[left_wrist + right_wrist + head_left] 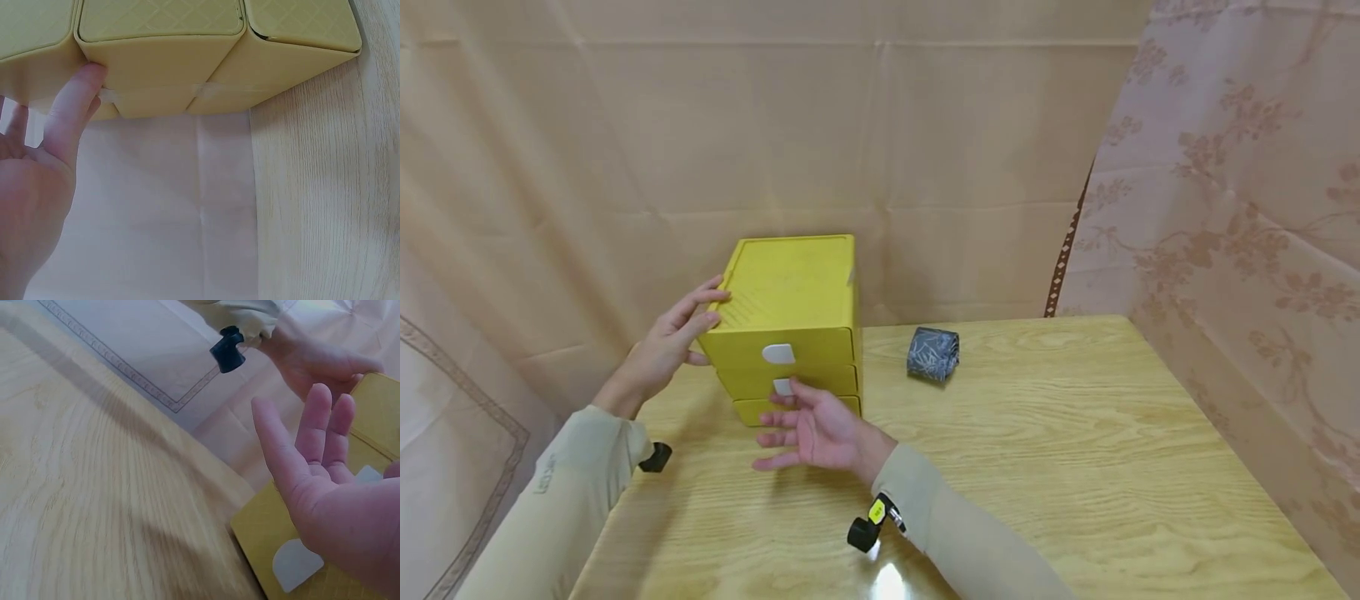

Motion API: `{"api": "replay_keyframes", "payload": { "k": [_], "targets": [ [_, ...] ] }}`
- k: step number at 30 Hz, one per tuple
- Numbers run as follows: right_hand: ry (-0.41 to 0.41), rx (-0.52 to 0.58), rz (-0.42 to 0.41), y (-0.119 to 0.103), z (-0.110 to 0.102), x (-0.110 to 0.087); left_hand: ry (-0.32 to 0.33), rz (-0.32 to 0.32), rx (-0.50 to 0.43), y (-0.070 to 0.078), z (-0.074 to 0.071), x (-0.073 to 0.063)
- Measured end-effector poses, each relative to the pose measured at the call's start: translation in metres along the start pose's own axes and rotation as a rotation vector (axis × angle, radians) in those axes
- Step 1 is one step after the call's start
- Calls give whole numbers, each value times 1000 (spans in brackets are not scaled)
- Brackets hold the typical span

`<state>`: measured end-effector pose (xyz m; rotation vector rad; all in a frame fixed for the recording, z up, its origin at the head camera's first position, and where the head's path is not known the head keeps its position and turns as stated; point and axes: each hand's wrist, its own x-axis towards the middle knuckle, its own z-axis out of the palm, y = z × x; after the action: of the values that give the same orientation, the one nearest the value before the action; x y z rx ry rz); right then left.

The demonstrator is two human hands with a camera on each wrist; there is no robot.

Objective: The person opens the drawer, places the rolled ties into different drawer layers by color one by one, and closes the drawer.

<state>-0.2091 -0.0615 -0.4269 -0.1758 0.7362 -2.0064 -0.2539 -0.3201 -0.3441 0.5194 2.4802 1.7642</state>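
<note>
Yellow drawer box [782,279] is placed on wooden table [1075,467], near curtain [962,167]. Left hand [658,354]: arm extended forward, fingers laid nearly straight against box's left side and upper edge; box is touched, not grasped. Right hand [827,429]: palm turned upward, lower fingers spread, thumb at middle white handle [782,387]; whether handle is pinched cannot be told. Dark patterned roll [932,354] is seen to right of box, apart from both hands.

Drawer box [786,312] left of roll [932,354]
</note>
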Motion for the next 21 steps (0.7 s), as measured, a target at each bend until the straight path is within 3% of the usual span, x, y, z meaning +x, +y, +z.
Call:
{"api": "replay_keyframes", "payload": {
  "k": [11,21],
  "targets": [
    [25,-113,78,9,-17,-9,-14,4,4,-1,3,0],
    [151,-102,100,20,-26,-8,-2,-10,16,1,0,2]
  ]
}}
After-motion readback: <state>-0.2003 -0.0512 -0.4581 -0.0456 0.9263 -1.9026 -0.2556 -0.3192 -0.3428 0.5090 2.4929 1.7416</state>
